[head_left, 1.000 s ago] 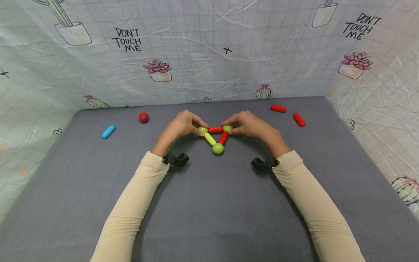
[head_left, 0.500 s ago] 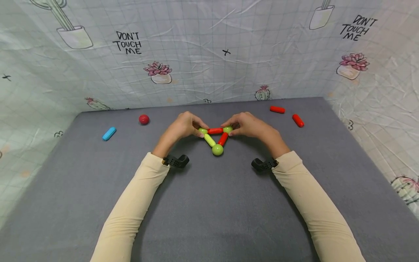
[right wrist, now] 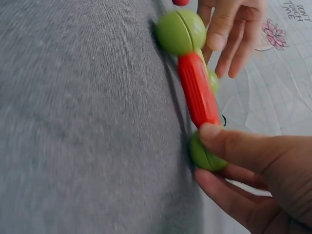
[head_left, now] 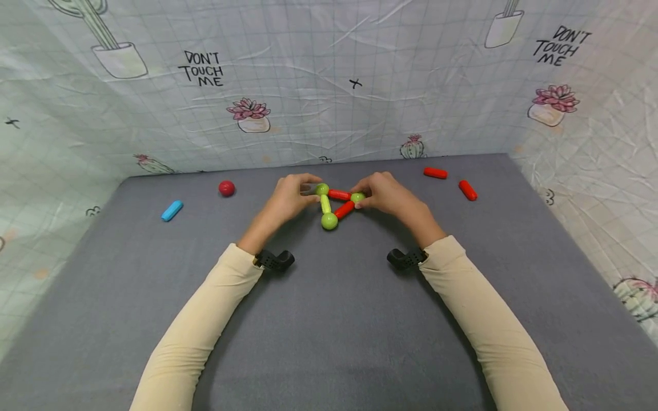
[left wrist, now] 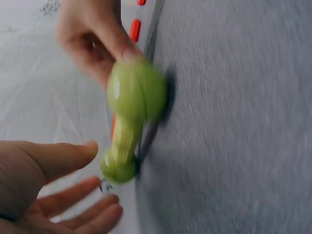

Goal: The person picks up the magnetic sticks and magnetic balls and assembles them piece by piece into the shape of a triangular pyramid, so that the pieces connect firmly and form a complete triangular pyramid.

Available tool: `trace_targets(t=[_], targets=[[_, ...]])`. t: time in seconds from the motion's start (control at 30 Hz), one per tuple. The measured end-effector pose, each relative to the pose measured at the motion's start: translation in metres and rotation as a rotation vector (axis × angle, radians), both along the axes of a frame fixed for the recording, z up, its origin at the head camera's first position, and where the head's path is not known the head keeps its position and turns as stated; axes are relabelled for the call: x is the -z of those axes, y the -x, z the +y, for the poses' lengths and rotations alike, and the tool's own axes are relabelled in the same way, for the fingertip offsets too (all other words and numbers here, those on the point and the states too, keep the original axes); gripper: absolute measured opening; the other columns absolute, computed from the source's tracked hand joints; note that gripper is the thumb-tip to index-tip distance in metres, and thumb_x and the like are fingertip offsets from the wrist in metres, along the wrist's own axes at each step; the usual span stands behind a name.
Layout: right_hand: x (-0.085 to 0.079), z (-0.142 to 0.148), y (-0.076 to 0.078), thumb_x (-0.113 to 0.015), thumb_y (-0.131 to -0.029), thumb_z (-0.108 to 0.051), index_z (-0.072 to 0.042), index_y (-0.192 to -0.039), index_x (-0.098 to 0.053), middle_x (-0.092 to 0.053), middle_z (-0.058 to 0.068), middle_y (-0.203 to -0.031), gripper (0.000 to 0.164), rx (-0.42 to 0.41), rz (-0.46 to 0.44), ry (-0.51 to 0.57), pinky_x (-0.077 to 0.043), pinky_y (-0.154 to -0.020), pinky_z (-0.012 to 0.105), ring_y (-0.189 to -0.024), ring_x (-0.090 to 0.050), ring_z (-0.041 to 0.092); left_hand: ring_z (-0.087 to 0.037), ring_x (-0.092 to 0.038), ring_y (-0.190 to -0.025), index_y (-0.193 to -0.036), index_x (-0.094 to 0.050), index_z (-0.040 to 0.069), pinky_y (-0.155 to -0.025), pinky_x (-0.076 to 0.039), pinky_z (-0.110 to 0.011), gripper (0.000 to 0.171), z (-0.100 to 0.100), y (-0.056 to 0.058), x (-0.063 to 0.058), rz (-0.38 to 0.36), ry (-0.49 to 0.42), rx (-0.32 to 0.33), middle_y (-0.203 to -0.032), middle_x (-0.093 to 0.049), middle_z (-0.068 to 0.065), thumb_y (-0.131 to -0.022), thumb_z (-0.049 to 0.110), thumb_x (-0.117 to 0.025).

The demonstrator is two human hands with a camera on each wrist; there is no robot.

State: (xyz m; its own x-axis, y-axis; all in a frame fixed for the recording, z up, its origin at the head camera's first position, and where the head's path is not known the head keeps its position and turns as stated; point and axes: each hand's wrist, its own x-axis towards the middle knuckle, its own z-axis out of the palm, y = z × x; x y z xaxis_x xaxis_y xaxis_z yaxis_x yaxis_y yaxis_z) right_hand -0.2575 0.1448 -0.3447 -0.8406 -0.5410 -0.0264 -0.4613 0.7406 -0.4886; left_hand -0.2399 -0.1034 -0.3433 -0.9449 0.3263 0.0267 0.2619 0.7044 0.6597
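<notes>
A triangle of three green balls joined by rods lies on the grey table. My right hand (head_left: 386,194) pinches its right ball (right wrist: 207,153) between thumb and fingers. My left hand (head_left: 291,198) is beside the far left ball (head_left: 321,189); in the left wrist view its thumb and fingers are spread apart, with a gap to that ball. The near ball (head_left: 329,221) points toward me. A yellow-green rod (head_left: 325,204) forms the left side. One red rod (head_left: 340,194) makes the far side and another red rod (head_left: 344,210) the right side.
At the back left are a red ball (head_left: 227,188) and a blue rod (head_left: 172,210). Two loose red rods, one farther back (head_left: 435,172) and one nearer the right (head_left: 468,190), lie at the back right. A printed cloth (head_left: 319,80) hangs behind the grey table (head_left: 329,331).
The triangle has turned, its near ball swinging left and away from me. My left fingers have come off the left ball; my right hand still pinches the right one.
</notes>
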Motion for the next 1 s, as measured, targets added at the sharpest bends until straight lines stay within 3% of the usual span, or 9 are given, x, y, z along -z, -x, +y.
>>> trace_targets(t=[0.13,0.27,0.47,0.57,0.7,0.8,1.0], targets=[[0.002,-0.006,-0.001,-0.082,-0.088,-0.017,-0.006,-0.125,-0.073,-0.074,0.012,-0.118,0.039,0.099,0.043,0.025,-0.053,-0.086,0.040,-0.106,-0.068,0.025,-0.030,-0.066,-0.117,-0.136,-0.062,0.004,-0.093,-0.056,-0.043,0.046,0.009,-0.008,-0.004,-0.036,0.012,-0.039,-0.138,-0.063,-0.014,-0.094,0.019,-0.076],[0.006,-0.009,-0.003,-0.084,-0.086,-0.016,-0.004,-0.121,-0.075,-0.075,0.013,-0.114,0.038,0.179,0.070,0.064,-0.056,-0.083,0.040,-0.100,-0.070,0.027,-0.029,-0.068,-0.108,-0.125,-0.066,0.001,-0.091,-0.054,-0.041,0.046,0.016,-0.013,-0.002,-0.036,0.028,-0.063,-0.124,-0.069,-0.017,-0.088,0.022,-0.083],[0.008,-0.009,-0.001,-0.086,-0.084,-0.018,-0.003,-0.117,-0.075,-0.076,0.014,-0.107,0.038,0.201,0.115,0.045,-0.056,-0.081,0.042,-0.095,-0.070,0.028,-0.025,-0.072,-0.093,-0.106,-0.074,0.000,-0.080,-0.058,-0.036,0.030,0.016,-0.013,0.007,0.010,-0.036,-0.126,-0.103,-0.075,-0.013,-0.083,0.016,-0.086],[0.007,-0.001,-0.001,-0.083,-0.087,-0.023,-0.004,-0.120,-0.072,-0.075,0.015,-0.109,0.039,0.184,0.051,0.019,-0.055,-0.083,0.042,-0.098,-0.069,0.027,-0.024,-0.074,-0.092,-0.105,-0.077,0.002,-0.079,-0.059,-0.034,0.028,0.017,-0.010,0.010,0.027,-0.064,-0.130,-0.102,-0.077,-0.013,-0.083,0.015,-0.087],[0.002,0.025,-0.003,-0.078,-0.092,-0.025,-0.005,-0.132,-0.065,-0.071,0.018,-0.120,0.047,0.154,-0.008,0.002,-0.055,-0.087,0.045,-0.109,-0.068,0.031,-0.021,-0.075,-0.094,-0.107,-0.079,0.004,-0.079,-0.059,-0.032,0.028,0.017,-0.005,0.012,0.032,-0.093,-0.112,-0.103,-0.078,-0.011,-0.083,0.014,-0.087],[-0.004,0.054,-0.005,-0.075,-0.095,-0.021,-0.003,-0.137,-0.061,-0.068,0.022,-0.126,0.048,0.180,0.035,0.000,-0.053,-0.092,0.050,-0.114,-0.065,0.036,-0.020,-0.075,-0.095,-0.108,-0.079,0.006,-0.081,-0.059,-0.031,0.028,0.016,-0.004,0.011,0.031,-0.078,-0.102,-0.103,-0.078,-0.010,-0.082,0.014,-0.087],[-0.013,0.122,-0.013,-0.068,-0.098,-0.014,0.002,-0.135,-0.060,-0.063,0.029,-0.130,0.041,0.410,0.123,-0.034,-0.048,-0.092,0.059,-0.115,-0.059,0.047,-0.021,-0.073,-0.100,-0.111,-0.079,0.006,-0.084,-0.058,-0.033,0.030,0.014,0.001,0.011,-0.009,-0.057,-0.054,-0.107,-0.077,-0.011,-0.083,0.013,-0.086]])
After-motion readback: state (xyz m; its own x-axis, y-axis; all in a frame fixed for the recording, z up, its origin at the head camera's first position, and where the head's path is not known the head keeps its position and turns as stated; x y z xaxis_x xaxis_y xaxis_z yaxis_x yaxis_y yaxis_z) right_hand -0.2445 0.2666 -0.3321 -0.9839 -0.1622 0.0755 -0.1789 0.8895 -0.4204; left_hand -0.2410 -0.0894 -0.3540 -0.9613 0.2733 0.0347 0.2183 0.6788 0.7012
